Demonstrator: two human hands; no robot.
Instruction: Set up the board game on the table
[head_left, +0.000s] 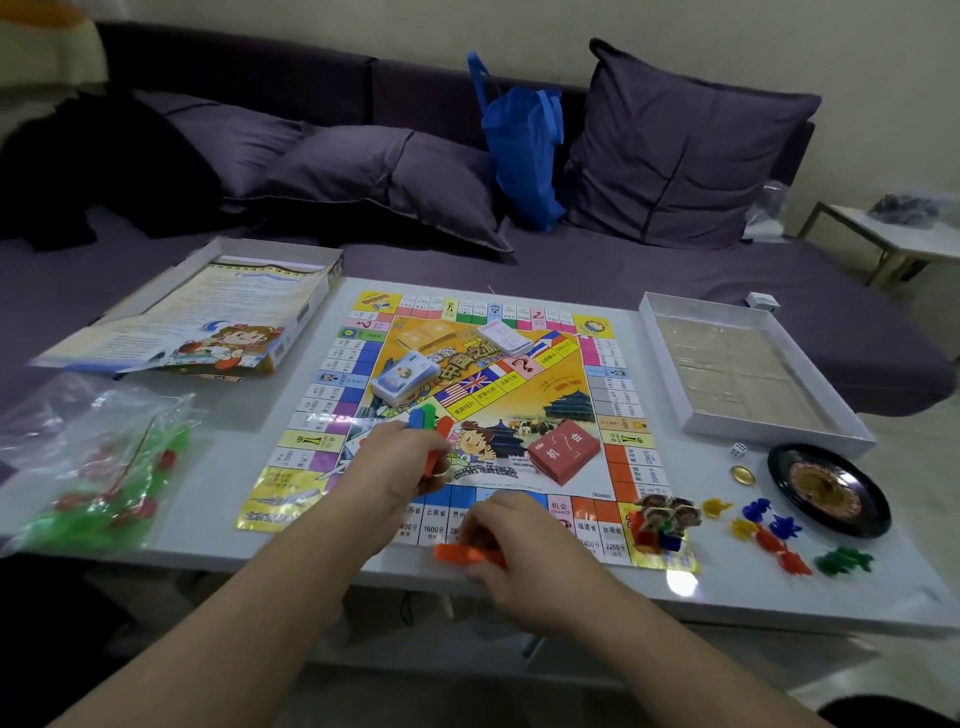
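The left grip (402, 460) clutched a bundle of coloured sticks (428, 423) above the game board (592, 384) on the desk (779, 582). Just right of it and nearer, the right grip (511, 545) pinched an orange stick (457, 553) at the board's near edge.

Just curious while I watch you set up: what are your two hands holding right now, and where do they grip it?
The left hand grips a bundle of coloured plastic pieces by their lower ends. The right hand pinches an orange plastic piece near one end.
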